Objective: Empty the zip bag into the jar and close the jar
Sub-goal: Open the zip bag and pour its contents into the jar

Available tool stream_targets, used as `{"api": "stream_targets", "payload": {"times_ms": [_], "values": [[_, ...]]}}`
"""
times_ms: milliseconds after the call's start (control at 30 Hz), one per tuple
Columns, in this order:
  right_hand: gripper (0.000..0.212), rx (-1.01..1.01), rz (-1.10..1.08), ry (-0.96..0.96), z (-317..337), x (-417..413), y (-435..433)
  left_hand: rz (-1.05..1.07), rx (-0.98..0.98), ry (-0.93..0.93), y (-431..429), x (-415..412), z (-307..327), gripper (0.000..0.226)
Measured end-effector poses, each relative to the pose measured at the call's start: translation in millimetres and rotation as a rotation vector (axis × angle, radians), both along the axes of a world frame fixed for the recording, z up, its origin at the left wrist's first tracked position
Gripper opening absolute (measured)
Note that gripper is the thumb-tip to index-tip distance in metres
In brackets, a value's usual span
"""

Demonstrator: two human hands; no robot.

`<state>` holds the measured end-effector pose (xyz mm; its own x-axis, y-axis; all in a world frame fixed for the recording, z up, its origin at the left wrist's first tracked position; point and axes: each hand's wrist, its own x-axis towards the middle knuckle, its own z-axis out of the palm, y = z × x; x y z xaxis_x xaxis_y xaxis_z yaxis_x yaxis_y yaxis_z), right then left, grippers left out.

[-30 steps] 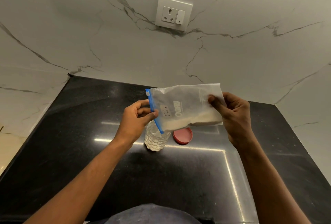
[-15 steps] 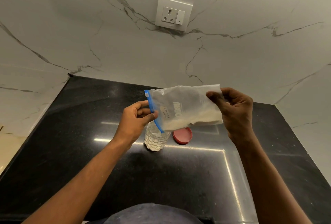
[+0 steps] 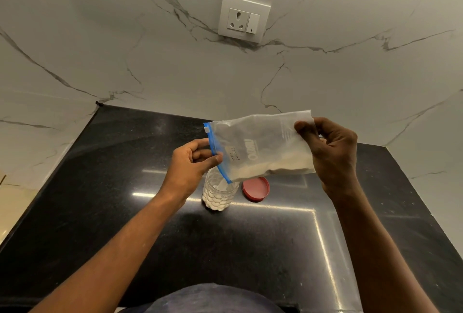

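Wall (image 3: 150, 62), top half of frame: white marble-look slab, smooth, thin grey veins running diag.

Counter (image 3: 125, 212), lower half: black polished stone w/ fine speckle, glossy, bright light streaks reflected centre and right.

Dark rounded cloth (image 3: 208, 299) at bottom centre edge; can't tell what it is.

Zip bag (image 3: 260, 147), centre-right, held in air above the counter: thin frosted plastic, rectangular, crinkled, lying sideways w/ zip end to the left. Pale powder (image 3: 275, 166) is heaped along its lower edge. The lower-left corner of the zip end hangs right over the jar mouth. Can't tell if the zip is parted.

Right hand (image 3: 333, 152), right of centre: fingers curled, thumb and fingertips pinching the bag's upper-right end.

Left hand (image 3: 190, 165), centre: thumb and fingers pinching the zip edge mid-way.

Socket plate (image 3: 244, 19), upper centre on wall: white glossy square, 3-pin outlet plus rocker switch.

Jar (image 3: 218, 195), centre, upright on counter under the bag: clear plastic, round, scale-like dimpled sides, white powder inside, no lid on.

Lid (image 3: 256, 188): red, round, flat on counter just right of the jar.

Zip strip (image 3: 218, 157): blue band, slanted, w/ small white tab at its top.

Label (image 3: 234, 153): small handwritten patch near the zip, text sideways.
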<state>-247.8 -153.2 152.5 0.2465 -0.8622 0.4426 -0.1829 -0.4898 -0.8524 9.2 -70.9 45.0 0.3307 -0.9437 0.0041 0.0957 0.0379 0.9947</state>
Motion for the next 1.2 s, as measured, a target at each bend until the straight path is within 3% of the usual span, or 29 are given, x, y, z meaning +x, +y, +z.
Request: {"api": "stream_targets", "payload": {"times_ms": [1200], "values": [[0.005, -0.026, -0.018, 0.009, 9, 5, 3, 0.035, 0.001, 0.047, 2, -2, -1, 0.037]]}}
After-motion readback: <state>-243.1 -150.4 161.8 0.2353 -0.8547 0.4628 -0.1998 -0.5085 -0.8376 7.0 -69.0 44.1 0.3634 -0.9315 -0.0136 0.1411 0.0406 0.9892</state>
